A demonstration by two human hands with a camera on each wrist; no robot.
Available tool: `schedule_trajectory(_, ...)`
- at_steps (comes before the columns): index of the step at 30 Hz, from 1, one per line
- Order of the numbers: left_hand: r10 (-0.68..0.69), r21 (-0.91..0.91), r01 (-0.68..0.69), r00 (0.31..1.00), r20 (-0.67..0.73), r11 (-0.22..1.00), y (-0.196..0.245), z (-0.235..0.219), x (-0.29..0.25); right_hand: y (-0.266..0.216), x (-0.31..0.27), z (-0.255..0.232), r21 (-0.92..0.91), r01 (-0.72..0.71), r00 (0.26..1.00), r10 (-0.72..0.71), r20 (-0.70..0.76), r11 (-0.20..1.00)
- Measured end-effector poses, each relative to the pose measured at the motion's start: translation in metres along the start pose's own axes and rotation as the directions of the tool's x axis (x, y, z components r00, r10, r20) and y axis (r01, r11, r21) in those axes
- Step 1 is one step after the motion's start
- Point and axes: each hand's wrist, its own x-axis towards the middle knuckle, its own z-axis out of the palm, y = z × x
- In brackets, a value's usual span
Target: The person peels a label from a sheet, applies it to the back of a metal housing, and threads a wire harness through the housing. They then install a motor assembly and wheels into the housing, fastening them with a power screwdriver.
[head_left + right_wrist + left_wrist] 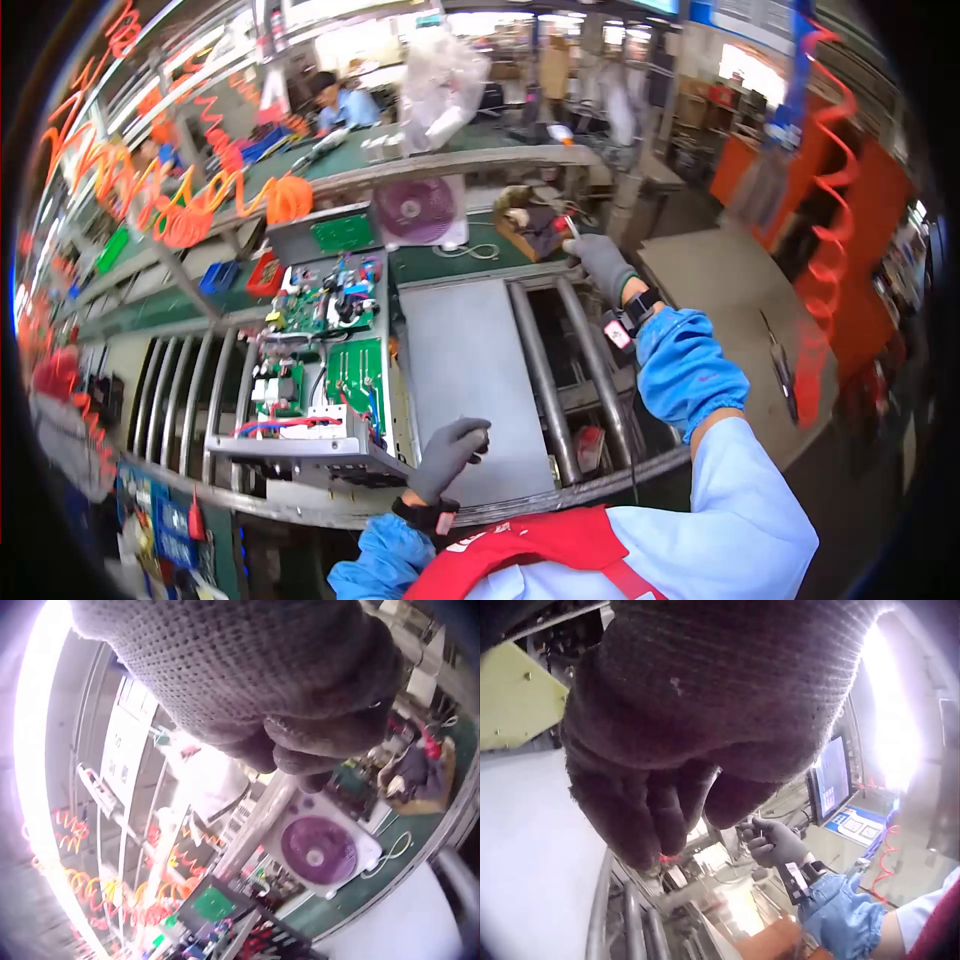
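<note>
- Left grey-gloved hand (450, 460): loosely curled, empty, over near edge of pale-grey rectangular sheet (467, 350).
- Right grey-gloved hand (602, 268): grip indeterminable.
- Lidless grey metal chassis (340, 447), beside sheet's left edge: left-hand snag could dislodge red wires (290, 423).

Beyond the grey panel (465, 350), which the left wrist view's edge crops, the contents (414, 776) of the brown box (421, 804) blur together and whether the right hand (603, 266) grips anything is too small to tell, while farther past the panel the desk (494, 136) hides part of a person (354, 106).
</note>
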Motion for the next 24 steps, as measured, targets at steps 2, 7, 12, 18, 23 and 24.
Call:
schedule_trajectory(2,0.039,0.06,-0.033,0.994,-0.099,0.998,0.008,0.0,0.01,-0.022,0.011,0.018,-0.104,0.026,0.98,-0.005,0.197,0.994)
schedule_trajectory(7,-0.139,0.152,0.173,0.968,-0.209,0.973,-0.02,0.005,-0.038,-0.006,-0.034,0.116,-0.12,0.098,0.628,0.032,0.778,0.988)
schedule_trajectory(12,-0.421,-0.129,0.453,0.636,-0.646,0.882,-0.106,-0.009,-0.16,0.077,-0.139,0.175,-0.427,0.231,-0.108,0.46,0.881,0.874)
schedule_trajectory(18,-0.392,-0.377,0.221,0.025,-0.92,0.9,-0.18,-0.063,-0.299,0.099,-0.251,0.194,-0.489,-0.105,-0.363,0.424,0.83,0.866)
schedule_trajectory(23,-0.069,-0.215,0.416,-0.338,-0.938,0.883,-0.195,-0.14,-0.414,0.079,-0.308,0.249,-0.541,-0.138,-0.367,0.465,0.806,0.829)
schedule_trajectory(24,0.068,-0.173,0.545,-0.393,-0.917,0.82,-0.188,-0.161,-0.439,0.074,-0.321,0.265,-0.554,-0.145,-0.357,0.479,0.802,0.82)
